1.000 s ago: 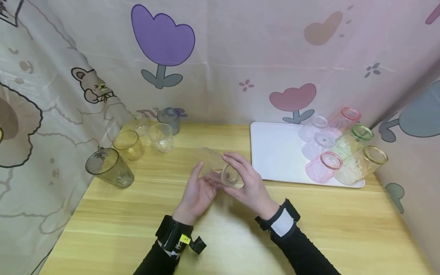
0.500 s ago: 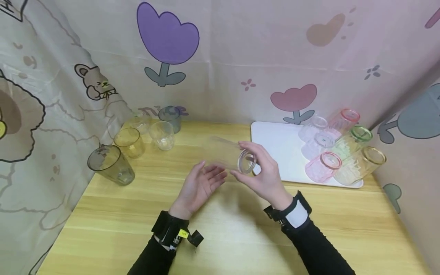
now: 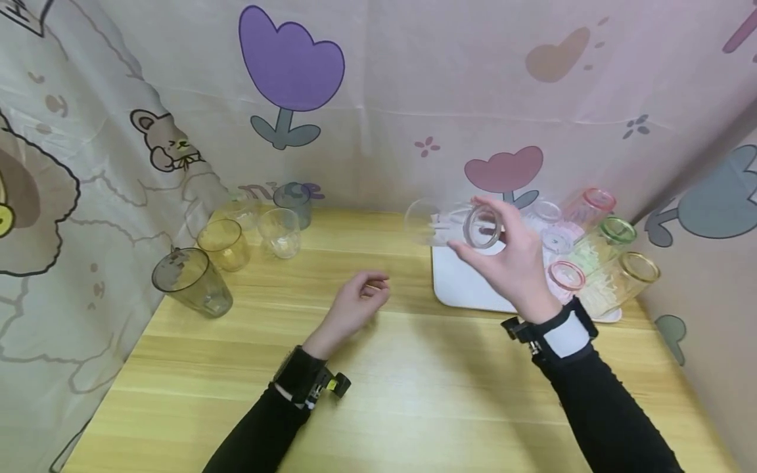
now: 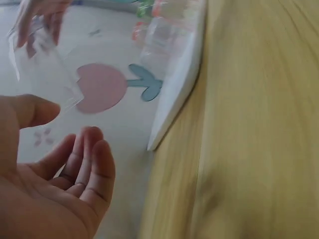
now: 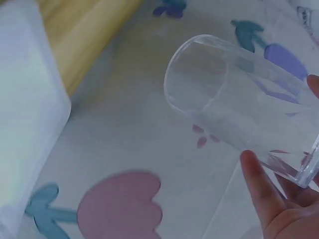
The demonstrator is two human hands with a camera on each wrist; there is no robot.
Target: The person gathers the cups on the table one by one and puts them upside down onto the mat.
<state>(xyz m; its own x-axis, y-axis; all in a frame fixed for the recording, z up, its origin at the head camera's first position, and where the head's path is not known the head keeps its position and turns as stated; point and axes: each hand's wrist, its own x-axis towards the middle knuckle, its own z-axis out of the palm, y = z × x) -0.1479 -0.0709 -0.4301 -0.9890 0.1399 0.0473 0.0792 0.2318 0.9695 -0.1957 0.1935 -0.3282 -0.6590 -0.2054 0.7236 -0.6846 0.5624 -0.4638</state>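
Nearest, the left hand (image 3: 353, 305) rests low over the pale wooden desk (image 3: 414, 394), palm turned up, its fingers (image 4: 92, 159) loosely curled and holding nothing. Further out and higher, the right hand (image 3: 510, 263) grips a clear, tall plastic tumbler (image 3: 452, 225) by its thick base, thumb and fingers (image 5: 256, 181) pinching that end. The tumbler lies sideways in the air with its open mouth pointing left, above the near-left edge of a white rectangular tray (image 3: 467, 289). On the tray's right side, just beyond the hand, lies a cluster of ribbed cups on their sides: a pink-rimmed cup (image 3: 566, 276), a gold-rimmed cup (image 3: 627, 276), a green-rimmed cup (image 3: 615, 233) and paler ones behind. Well apart, at the desk's far left, stand a smoky grey cup (image 3: 189, 282), an amber cup (image 3: 223, 244), a clear short cup (image 3: 279, 231) and a dark grey cup (image 3: 294, 200), in front of a cartoon-printed cloth backdrop (image 3: 384, 98).
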